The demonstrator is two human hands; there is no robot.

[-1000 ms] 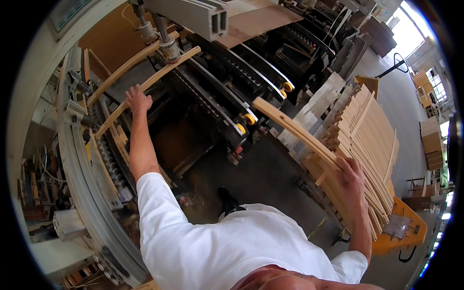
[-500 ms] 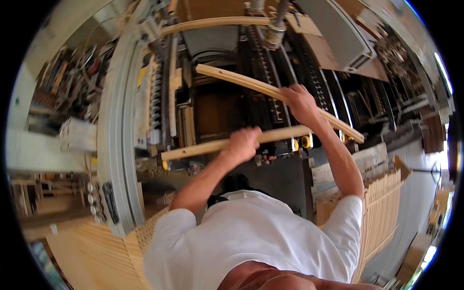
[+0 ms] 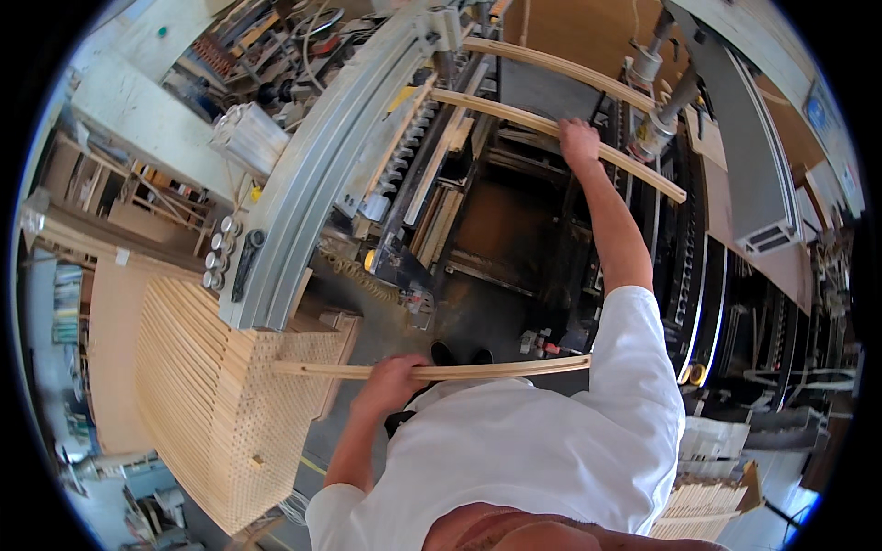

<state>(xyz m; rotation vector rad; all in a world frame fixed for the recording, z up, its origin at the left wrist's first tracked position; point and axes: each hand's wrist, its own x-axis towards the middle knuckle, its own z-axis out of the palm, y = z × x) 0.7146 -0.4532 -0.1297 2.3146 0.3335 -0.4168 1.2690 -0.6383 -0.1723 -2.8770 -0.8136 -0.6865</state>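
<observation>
The left hand [image 3: 390,378] grips a long, thin, pale wooden slat [image 3: 432,370]. This slat is slightly curved and lies almost horizontal, one end over the stack of similar slats, the other end near the white sleeve. The right hand [image 3: 579,142] rests on a second curved slat [image 3: 551,133], which lies across the machine, sloping down to the right.

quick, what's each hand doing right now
left hand: closed around a curved wooden slat.
right hand: resting on another curved slat on the machine; whether it grips cannot be told.
</observation>
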